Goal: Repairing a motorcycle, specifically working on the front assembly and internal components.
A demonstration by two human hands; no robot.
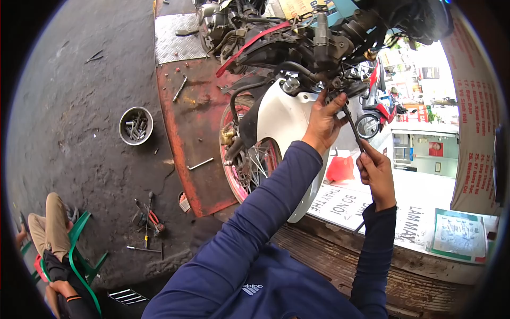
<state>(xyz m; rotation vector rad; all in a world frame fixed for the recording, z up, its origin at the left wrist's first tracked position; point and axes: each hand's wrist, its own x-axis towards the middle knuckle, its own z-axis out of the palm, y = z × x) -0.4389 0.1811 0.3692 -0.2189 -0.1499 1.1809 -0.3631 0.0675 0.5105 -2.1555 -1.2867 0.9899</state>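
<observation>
My left hand [328, 119] reaches up to the dark metal fittings [336, 82] of a partly stripped motorbike, just above its white front fender [281, 116]. Its fingers are closed around the upper end of a long dark tool [353, 124], where it meets those fittings; the exact contact is partly hidden. My right hand [376, 175], lower and to the right, grips the lower end of the same tool, which slants down from the bike. A red-rimmed spoked wheel [234, 177] shows under the fender, and a red strap-like piece [244, 43] lies across the dark bodywork above.
A rusty red platform [186, 133] under the bike carries loose tools. A steel bowl of sockets [136, 125] sits left, pliers and screwdrivers [149, 218] below it. A person [57, 234] sits on a green chair [85, 266] at lower left. A red scooter [382, 106] stands beyond.
</observation>
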